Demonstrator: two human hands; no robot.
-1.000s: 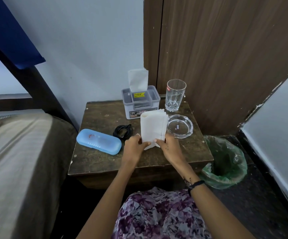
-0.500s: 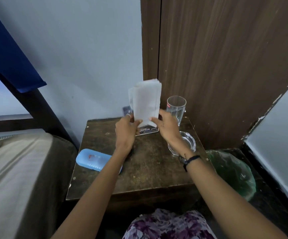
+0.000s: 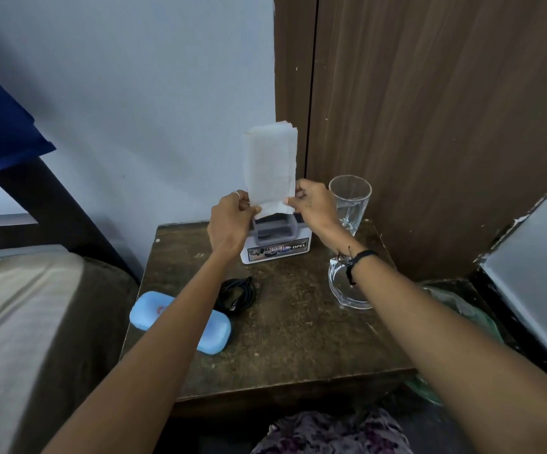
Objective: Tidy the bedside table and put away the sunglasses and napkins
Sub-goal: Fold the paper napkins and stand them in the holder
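A stack of napkins (image 3: 270, 168) is held upright at the far edge of the desk (image 3: 298, 339), directly above the slot of the grey holder (image 3: 277, 239), its lower edge just over the opening; this is judged to be the alignment before the stack is lowered in. The stack is pinched at its lower corners, the left hand (image 3: 231, 221) closed on the left corner and the right hand (image 3: 314, 208) closed on the right, so that the sheets are kept squared. A drinking glass (image 3: 350, 203) stands just right of the holder, with a glass ashtray (image 3: 344, 286) nearer. At the near left lie a black cable (image 3: 237, 294) and a blue case (image 3: 180, 317), presumably for the sunglasses, which cannot be seen.
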